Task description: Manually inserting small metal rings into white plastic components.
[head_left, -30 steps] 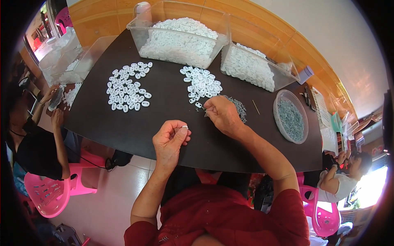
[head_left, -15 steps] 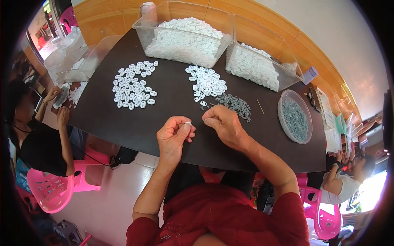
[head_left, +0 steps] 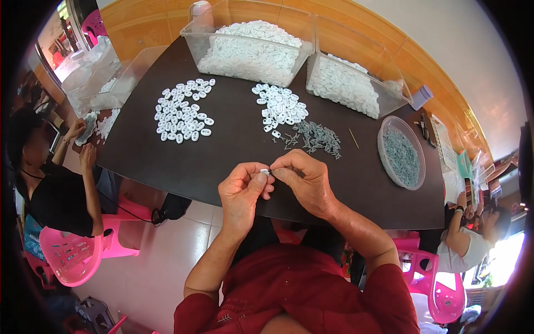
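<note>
Between the thumb and fingers of my left hand (head_left: 239, 195) is a small white plastic piece (head_left: 265, 171). My right hand (head_left: 308, 183) meets it there, thumb and forefinger pinched on a tiny dark grey pin (head_left: 271, 171), mostly hidden by the fingertips. Beyond the hands lies a heap of white plastic pieces (head_left: 282, 106), some showing holes. Next to that heap is a loose pile of grey screw-like pins (head_left: 318, 138). Farther left, many oval white pieces with two dark spots (head_left: 181, 114) are spread on the dark table (head_left: 222, 150).
Two clear bins (head_left: 250, 72) (head_left: 345, 100) of white pieces stand along the far edge. At right sit a round tub (head_left: 401, 153) of grey pins, a thin stick (head_left: 354, 138) and pliers (head_left: 425, 129). People work at left (head_left: 61, 189) and right (head_left: 464, 245), beside pink chairs (head_left: 72, 250).
My right hand has come left and my left hand slightly right, so their fingertips now meet at the white piece. The view has shifted a little.
</note>
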